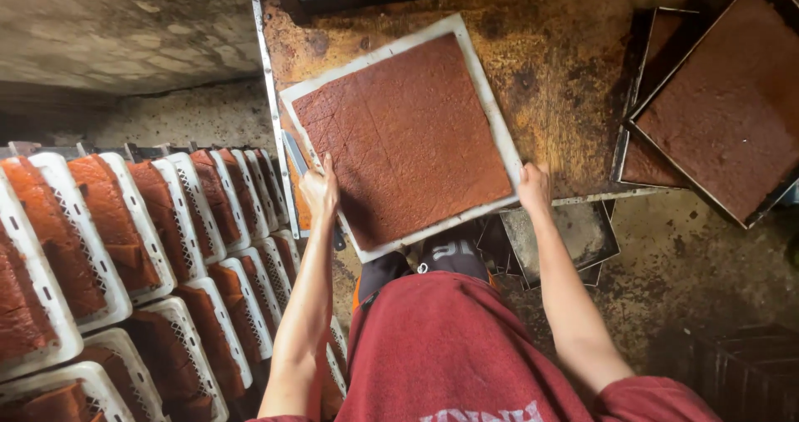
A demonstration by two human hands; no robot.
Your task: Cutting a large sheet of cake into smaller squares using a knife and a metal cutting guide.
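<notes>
Rusty, stained metal worktop (574, 72) filled the upper part of the view, w/ rough concrete floor below and to the left. On it lay a square white board (493, 122) carrying a flat reddish-brown sheet (408, 139), scored into small squares. Board sat skewed on the worktop, its near corner hanging past the table edge.

Left hand (319, 191) gripped the board's near-left edge, fingers (326, 172) closed together over the rim and resting on the sheet's margin, thumb side not clearly visible. Right hand (533, 187) held the near-right corner; fingers curled under the rim, so can't tell how spread they were. Both forearms reached straight out from the body, elbows low, wrists roughly level.

Judging by looks: board stiff and light, but the sheet prob. soft, tacky and easy to tear along the score lines, so best held by the bare white rim on opposite sides and kept level, not by the sheet itself.

Just beside the left fingers, a knife blade (295, 152) lay along the board's edge. Beyond the right fingers, well apart, sat metal trays (716, 97) w/ more brown slab. Out past the left hand, rows of white perforated racks (125, 230) stood loaded w/ orange-red sheets.
</notes>
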